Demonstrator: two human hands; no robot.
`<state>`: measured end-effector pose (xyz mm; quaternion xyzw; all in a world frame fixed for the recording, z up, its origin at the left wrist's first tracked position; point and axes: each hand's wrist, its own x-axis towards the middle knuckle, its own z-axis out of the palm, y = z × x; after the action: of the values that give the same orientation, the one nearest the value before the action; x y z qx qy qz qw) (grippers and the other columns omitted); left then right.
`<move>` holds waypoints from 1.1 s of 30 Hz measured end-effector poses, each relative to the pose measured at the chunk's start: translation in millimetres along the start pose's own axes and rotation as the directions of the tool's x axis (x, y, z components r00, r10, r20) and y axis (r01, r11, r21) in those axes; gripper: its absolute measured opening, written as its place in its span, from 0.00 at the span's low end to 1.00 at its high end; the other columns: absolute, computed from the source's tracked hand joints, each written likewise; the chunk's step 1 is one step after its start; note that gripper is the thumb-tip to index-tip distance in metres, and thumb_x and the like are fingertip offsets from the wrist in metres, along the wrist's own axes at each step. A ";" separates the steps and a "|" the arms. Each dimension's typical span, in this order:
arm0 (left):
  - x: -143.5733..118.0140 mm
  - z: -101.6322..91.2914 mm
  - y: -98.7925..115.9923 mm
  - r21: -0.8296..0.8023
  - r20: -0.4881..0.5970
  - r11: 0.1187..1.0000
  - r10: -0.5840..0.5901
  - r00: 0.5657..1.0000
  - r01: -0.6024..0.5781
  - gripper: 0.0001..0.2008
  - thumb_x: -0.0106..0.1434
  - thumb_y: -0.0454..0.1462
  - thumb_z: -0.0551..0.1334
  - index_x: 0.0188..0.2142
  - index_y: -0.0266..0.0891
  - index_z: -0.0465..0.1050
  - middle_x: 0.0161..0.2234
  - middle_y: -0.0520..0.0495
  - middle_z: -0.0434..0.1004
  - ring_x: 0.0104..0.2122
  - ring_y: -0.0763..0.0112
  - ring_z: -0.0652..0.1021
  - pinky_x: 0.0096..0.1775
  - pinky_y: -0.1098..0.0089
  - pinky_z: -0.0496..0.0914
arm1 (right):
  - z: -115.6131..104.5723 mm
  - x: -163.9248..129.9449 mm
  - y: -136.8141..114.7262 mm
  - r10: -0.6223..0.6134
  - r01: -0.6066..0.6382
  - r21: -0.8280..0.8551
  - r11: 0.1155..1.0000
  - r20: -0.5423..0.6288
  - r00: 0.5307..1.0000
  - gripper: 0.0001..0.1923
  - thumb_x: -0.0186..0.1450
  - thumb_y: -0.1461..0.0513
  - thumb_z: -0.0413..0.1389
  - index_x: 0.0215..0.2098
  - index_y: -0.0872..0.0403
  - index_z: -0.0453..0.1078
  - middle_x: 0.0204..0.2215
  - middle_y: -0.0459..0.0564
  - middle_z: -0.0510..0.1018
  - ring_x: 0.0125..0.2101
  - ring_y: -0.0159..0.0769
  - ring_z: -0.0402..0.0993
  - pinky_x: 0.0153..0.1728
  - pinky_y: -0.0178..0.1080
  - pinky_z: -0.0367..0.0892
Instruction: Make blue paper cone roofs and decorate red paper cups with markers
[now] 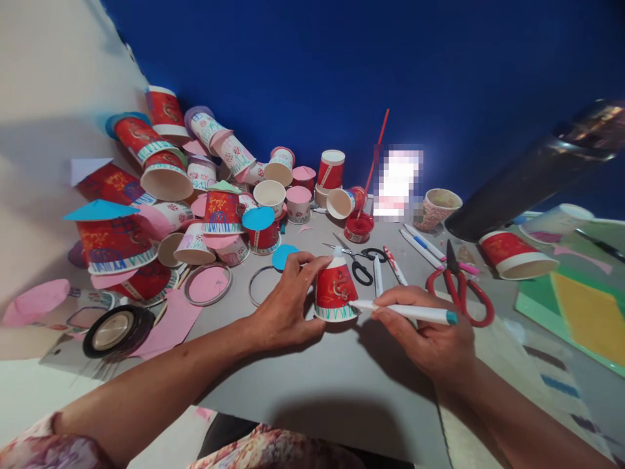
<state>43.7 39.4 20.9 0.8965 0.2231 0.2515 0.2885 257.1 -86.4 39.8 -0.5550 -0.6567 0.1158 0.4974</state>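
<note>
My left hand [288, 299] grips a red paper cup [336, 286] that stands upside down on the grey table. Its thumb is low on the cup and its fingers reach the top. Gold decoration covers the red side, and teal zigzag strokes run along the white lower band. In my right hand [424, 332] is a white marker [410, 312] with a teal end, its tip touching the cup near that band. Just behind the cup lie black-handled scissors [361, 270]. Red-handled scissors [459, 286] rest close to my right hand.
Decorated paper cups [112, 241] are heaped at the left and back. Several markers [422, 247] lie behind my right hand. A red tub [359, 227] holds a red stick. A dark cylinder [527, 169] leans in from the right, near green and yellow sheets [586, 312].
</note>
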 end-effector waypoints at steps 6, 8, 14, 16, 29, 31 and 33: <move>0.6 0.7 -1.9 0.007 -0.016 1.000 0.018 1.000 -0.018 0.48 0.53 0.33 0.69 0.68 0.50 0.48 0.59 0.38 0.55 0.62 0.50 0.64 0.61 0.49 0.68 | -1.0 0.1 -0.7 0.043 -0.045 -0.022 0.999 -0.068 0.997 0.03 0.68 0.63 0.59 0.36 0.51 0.75 0.25 0.44 0.80 0.19 0.29 0.72 0.19 0.33 0.65; 0.3 0.8 -2.4 -0.001 -0.018 1.000 0.025 1.000 -0.025 0.47 0.54 0.34 0.70 0.68 0.49 0.48 0.59 0.38 0.55 0.62 0.50 0.65 0.61 0.49 0.68 | -0.7 0.5 -0.6 0.002 -0.002 -0.001 1.000 -0.025 1.000 0.03 0.68 0.63 0.59 0.36 0.51 0.75 0.26 0.44 0.81 0.20 0.29 0.73 0.20 0.33 0.66; -0.1 1.0 -2.8 -0.043 -0.015 0.999 0.020 1.000 -0.020 0.46 0.54 0.32 0.68 0.67 0.49 0.48 0.59 0.38 0.55 0.62 0.53 0.65 0.61 0.51 0.69 | -3.4 -1.2 4.0 0.042 -0.045 -0.021 0.999 -0.113 0.993 0.03 0.68 0.64 0.60 0.36 0.50 0.75 0.27 0.44 0.80 0.22 0.30 0.74 0.23 0.33 0.68; 0.4 1.2 -3.5 -0.054 -0.018 0.998 0.014 1.000 -0.015 0.47 0.53 0.31 0.69 0.67 0.50 0.48 0.60 0.39 0.55 0.62 0.52 0.64 0.62 0.51 0.68 | -4.5 -1.5 4.4 0.055 -0.055 0.002 0.998 -0.102 0.993 0.03 0.68 0.65 0.60 0.36 0.50 0.75 0.26 0.43 0.80 0.21 0.30 0.74 0.22 0.33 0.68; 0.3 3.4 -7.8 -0.035 -0.027 0.999 0.040 0.999 -0.041 0.48 0.51 0.28 0.66 0.67 0.49 0.48 0.60 0.38 0.55 0.62 0.51 0.64 0.62 0.48 0.67 | -1.7 2.6 2.3 0.027 -0.024 0.036 0.999 -0.094 0.995 0.04 0.67 0.65 0.60 0.34 0.51 0.75 0.25 0.43 0.80 0.20 0.29 0.74 0.20 0.32 0.66; 0.2 3.5 -7.9 -0.036 -0.034 0.998 0.047 0.998 -0.049 0.48 0.51 0.28 0.66 0.67 0.50 0.48 0.60 0.38 0.56 0.62 0.51 0.65 0.61 0.48 0.68 | -2.5 3.9 2.2 0.013 -0.012 0.009 1.000 -0.102 0.995 0.04 0.67 0.65 0.60 0.33 0.51 0.75 0.25 0.43 0.80 0.20 0.28 0.73 0.20 0.32 0.65; 0.4 3.3 -7.7 -0.038 -0.041 0.998 0.053 0.998 -0.055 0.48 0.51 0.28 0.67 0.67 0.49 0.49 0.60 0.38 0.56 0.61 0.52 0.65 0.61 0.48 0.68 | -4.2 4.3 3.6 0.051 -0.052 -0.004 0.999 -0.148 0.988 0.05 0.67 0.64 0.59 0.33 0.51 0.75 0.25 0.43 0.80 0.20 0.29 0.72 0.20 0.32 0.65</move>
<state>44.0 43.9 13.8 0.8911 0.1996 0.2815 0.2947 263.0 -83.2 41.5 -0.5807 -0.6040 0.0846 0.5393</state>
